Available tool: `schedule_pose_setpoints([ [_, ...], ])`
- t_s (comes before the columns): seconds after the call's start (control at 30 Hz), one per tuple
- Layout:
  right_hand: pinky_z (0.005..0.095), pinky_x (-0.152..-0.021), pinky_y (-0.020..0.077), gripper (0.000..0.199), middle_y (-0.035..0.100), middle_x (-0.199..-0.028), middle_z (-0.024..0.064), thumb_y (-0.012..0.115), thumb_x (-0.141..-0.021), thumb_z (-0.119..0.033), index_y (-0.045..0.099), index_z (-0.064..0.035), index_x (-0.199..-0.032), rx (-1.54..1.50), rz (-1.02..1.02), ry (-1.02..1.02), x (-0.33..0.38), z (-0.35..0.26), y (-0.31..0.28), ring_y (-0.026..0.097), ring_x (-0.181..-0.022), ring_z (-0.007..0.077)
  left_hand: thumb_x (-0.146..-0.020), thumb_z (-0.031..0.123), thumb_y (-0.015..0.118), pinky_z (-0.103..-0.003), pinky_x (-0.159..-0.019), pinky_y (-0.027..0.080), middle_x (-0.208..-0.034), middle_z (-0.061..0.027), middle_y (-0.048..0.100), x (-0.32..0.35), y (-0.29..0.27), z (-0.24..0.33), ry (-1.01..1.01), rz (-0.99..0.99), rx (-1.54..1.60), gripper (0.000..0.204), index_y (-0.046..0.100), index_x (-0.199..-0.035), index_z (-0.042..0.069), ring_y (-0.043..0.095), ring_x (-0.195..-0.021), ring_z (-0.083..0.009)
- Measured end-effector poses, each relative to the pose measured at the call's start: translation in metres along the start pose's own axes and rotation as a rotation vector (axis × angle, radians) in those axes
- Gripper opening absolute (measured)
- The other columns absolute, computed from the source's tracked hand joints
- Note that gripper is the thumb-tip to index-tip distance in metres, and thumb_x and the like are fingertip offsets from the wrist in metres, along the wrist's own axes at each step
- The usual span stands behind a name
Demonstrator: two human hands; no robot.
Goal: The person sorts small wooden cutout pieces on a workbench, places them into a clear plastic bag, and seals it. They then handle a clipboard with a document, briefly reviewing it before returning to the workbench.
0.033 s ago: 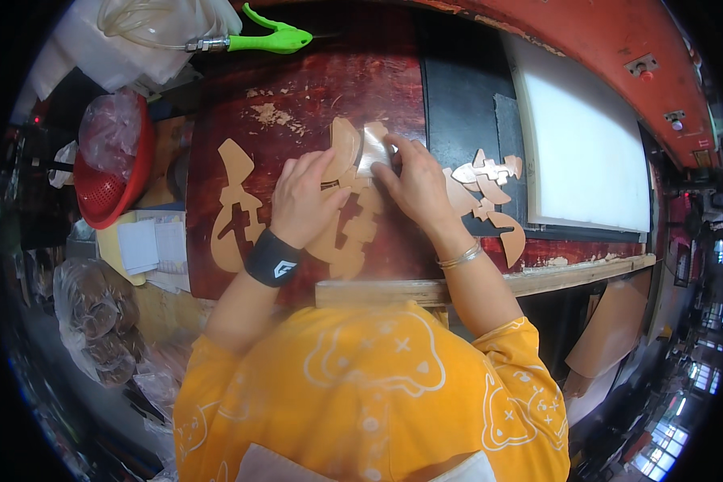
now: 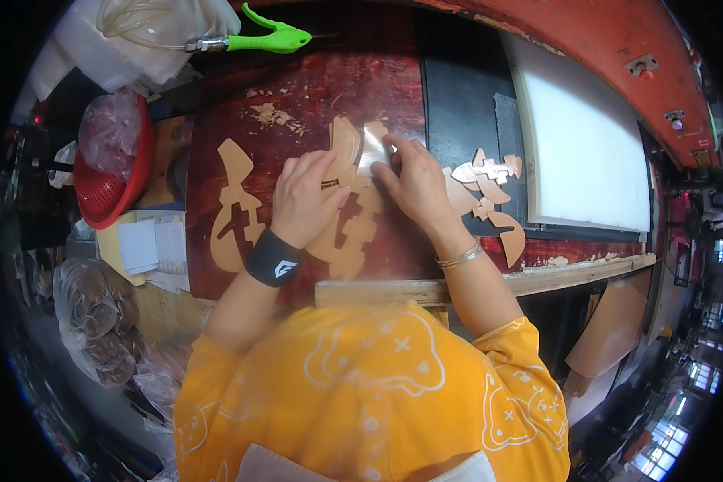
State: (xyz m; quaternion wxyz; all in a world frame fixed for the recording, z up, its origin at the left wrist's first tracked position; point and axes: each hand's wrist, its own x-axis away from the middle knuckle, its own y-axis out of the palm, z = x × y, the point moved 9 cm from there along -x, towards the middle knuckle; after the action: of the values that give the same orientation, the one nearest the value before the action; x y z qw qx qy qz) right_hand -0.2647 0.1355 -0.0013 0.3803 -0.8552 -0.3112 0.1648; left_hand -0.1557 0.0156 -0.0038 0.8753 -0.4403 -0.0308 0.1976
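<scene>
Tan, leather-like cut-outs lie in clusters on the dark red tabletop. My left hand [image 2: 305, 193], with a black wristband, curls over the middle cluster, its fingertips at the lower edge of a stack of curved tan pieces [image 2: 345, 145]. My right hand [image 2: 418, 183], wearing bangles, pinches the side of a tan piece with a shiny face [image 2: 371, 149] between thumb and fingers. Below and between the hands lie more notched tan pieces [image 2: 353, 233], partly covered by my left hand. One tan cluster [image 2: 234, 197] lies to the left, and smaller pieces [image 2: 490, 189] lie to the right.
A green air blow gun [image 2: 269, 38] lies at the far left, above wood-coloured scraps [image 2: 275, 116]. A red basket [image 2: 108, 197] with plastic bags and papers [image 2: 154, 245] are at left. On the right are a thick white board [image 2: 586, 153] and an orange-red machine beam [image 2: 618, 52]. A wooden rail [image 2: 538, 281] edges the front.
</scene>
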Motion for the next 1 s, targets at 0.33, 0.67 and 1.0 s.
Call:
schedule_pose_setpoints([
  [0.33,0.0257,-0.064,0.0467,0.031,0.060,-0.077,0.0062,0.064,-0.081,-0.006,0.061,-0.0034,-0.112,0.037,0.258,0.254,0.075,0.096,-0.139,0.056,-0.069,0.0121,-0.072,0.018,0.070,-0.038,-0.094,0.040,-0.118,-0.0117,0.055,0.003,-0.002,0.000,0.120,0.062,0.023,0.046,0.058,-0.114,0.002,0.049,-0.107,-0.0307],
  [0.67,0.0401,-0.085,0.0461,0.039,0.056,-0.101,0.0164,0.071,-0.073,-0.015,0.059,-0.0012,-0.107,0.299,0.209,0.245,0.138,0.097,-0.137,0.055,-0.097,0.0330,-0.076,0.006,0.064,-0.034,-0.092,0.042,-0.117,-0.0124,0.055,-0.015,-0.012,0.009,0.049,0.031,0.213,0.041,0.057,-0.116,0.005,0.053,-0.106,-0.0274],
  [1.0,0.0383,-0.090,0.0442,0.035,0.058,-0.113,0.0161,0.071,-0.074,-0.018,0.062,-0.0013,-0.104,0.373,0.241,-0.084,0.055,0.085,-0.130,0.054,-0.105,0.0317,-0.078,0.005,0.063,-0.031,-0.084,0.045,-0.109,-0.0123,0.058,-0.014,0.020,0.076,0.188,-0.136,0.385,0.033,0.059,-0.111,0.004,0.058,-0.094,-0.0244],
])
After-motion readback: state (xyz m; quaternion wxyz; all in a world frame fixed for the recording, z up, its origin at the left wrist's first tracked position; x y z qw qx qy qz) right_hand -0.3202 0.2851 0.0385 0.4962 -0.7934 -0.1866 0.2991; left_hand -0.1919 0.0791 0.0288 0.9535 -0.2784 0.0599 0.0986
